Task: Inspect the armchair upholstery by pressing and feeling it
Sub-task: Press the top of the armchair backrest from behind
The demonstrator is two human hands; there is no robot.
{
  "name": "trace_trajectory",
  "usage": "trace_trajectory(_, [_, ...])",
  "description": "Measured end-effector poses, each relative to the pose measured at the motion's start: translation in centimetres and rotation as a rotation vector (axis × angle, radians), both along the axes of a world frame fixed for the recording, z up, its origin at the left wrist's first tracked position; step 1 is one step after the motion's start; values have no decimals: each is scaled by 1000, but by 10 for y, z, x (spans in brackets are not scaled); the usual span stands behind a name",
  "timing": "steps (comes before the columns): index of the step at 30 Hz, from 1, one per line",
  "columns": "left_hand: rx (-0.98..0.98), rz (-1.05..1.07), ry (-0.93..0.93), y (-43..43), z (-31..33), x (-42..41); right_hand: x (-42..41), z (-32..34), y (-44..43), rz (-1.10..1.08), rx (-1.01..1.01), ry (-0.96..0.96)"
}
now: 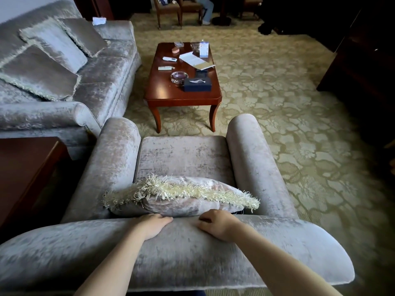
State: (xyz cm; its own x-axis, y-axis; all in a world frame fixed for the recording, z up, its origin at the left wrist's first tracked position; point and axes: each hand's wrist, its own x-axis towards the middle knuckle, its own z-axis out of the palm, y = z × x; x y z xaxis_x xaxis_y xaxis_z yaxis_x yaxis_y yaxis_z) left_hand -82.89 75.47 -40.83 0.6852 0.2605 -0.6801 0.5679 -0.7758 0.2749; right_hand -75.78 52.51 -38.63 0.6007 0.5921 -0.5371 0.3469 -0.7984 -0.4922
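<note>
I look down from behind a grey-pink velvet armchair [186, 154]. Both hands lie on top of its backrest [85, 248]. My left hand [152, 227] rests palm down, fingers together and reaching over the front edge. My right hand [218, 225] sits about a hand's width to the right, its fingers curled over the same edge. Neither hand holds a loose object. A fringed velvet cushion [177, 195] leans against the backrest just below my fingers. The rolled armrests run forward on the left [113, 159] and on the right [254, 159].
A matching sofa [102, 82] with several cushions stands at the left. A dark wooden coffee table [162, 90] carrying a tissue box, a glass ashtray and papers stands ahead on patterned carpet [277, 86]. A dark side table [23, 167] is at the near left, dark cabinets at the right, chairs at the far wall.
</note>
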Motion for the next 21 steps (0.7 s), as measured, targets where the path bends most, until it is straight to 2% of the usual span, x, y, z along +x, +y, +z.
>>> trace_trajectory(4, [13,-37,99,-3,-5,7,0,-3,-2,19,9,-3])
trace_trajectory(10, [149,-92,250,-29,-12,44,20,-8,-5,42,98,25])
trace_trajectory(15, [102,-57,204,-31,-15,62,36,-4,-6,58,107,-8])
trace_trajectory(21, [85,-65,152,-41,-10,72,48,5,-26,3,-46,-76])
